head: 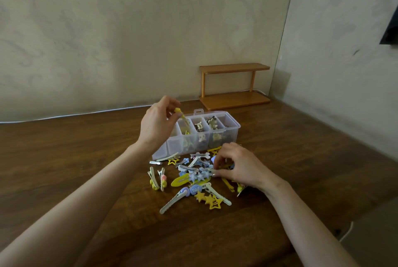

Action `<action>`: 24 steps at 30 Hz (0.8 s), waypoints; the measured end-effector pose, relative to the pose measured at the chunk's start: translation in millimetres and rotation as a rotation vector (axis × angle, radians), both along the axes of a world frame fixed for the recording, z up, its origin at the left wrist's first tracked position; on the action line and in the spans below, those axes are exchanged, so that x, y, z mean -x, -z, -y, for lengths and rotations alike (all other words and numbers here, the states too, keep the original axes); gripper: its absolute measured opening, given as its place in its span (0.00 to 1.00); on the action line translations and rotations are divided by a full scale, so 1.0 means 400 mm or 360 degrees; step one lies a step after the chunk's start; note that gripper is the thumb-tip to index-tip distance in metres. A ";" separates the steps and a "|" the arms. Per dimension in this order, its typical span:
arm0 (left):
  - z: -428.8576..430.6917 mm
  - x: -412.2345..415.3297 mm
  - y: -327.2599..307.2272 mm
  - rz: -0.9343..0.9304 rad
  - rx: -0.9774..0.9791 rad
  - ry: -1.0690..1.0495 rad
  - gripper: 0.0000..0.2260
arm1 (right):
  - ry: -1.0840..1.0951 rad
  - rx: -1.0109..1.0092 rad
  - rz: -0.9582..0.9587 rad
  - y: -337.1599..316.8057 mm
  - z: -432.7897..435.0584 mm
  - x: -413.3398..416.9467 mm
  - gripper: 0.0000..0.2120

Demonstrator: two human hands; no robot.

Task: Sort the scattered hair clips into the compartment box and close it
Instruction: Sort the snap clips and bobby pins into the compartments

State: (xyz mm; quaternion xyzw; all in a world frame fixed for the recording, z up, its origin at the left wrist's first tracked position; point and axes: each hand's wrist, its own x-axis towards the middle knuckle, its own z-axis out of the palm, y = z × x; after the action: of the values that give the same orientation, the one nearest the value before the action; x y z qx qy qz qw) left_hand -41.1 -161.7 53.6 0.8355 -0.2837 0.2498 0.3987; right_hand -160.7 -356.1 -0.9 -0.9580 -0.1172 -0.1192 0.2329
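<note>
A clear plastic compartment box stands open on the wooden table, with clips lying in several of its sections. My left hand hovers over the box's left end and pinches a yellow hair clip above a compartment. In front of the box lies a scattered pile of hair clips in yellow, blue and white, some with stars. My right hand rests on the right side of the pile, fingers curled, pinching a small clip at its fingertips.
A small two-tier wooden shelf stands against the wall behind the box. A white cable runs along the table's back edge. A dark object hangs at the upper right. The table's near right corner drops off at its edge.
</note>
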 end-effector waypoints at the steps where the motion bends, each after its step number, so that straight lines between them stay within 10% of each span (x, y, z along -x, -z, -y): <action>1: 0.009 -0.013 -0.001 -0.0043 -0.0048 -0.0047 0.07 | 0.0000 -0.0021 0.0026 0.001 0.001 0.000 0.07; 9: 0.041 -0.079 0.020 -0.0304 -0.0512 -0.0108 0.09 | 0.0124 -0.0328 0.0160 0.003 0.002 0.004 0.06; 24: 0.053 0.083 0.047 0.0178 -0.0577 0.0604 0.09 | 0.0196 -0.0521 0.0503 0.004 0.000 0.000 0.11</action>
State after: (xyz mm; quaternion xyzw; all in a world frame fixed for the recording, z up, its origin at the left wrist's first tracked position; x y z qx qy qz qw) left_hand -74.4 -183.1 34.7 0.8100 -0.4971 0.1615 0.2659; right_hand -160.8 -356.1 -2.4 -0.8822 -0.0727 -0.2992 0.3563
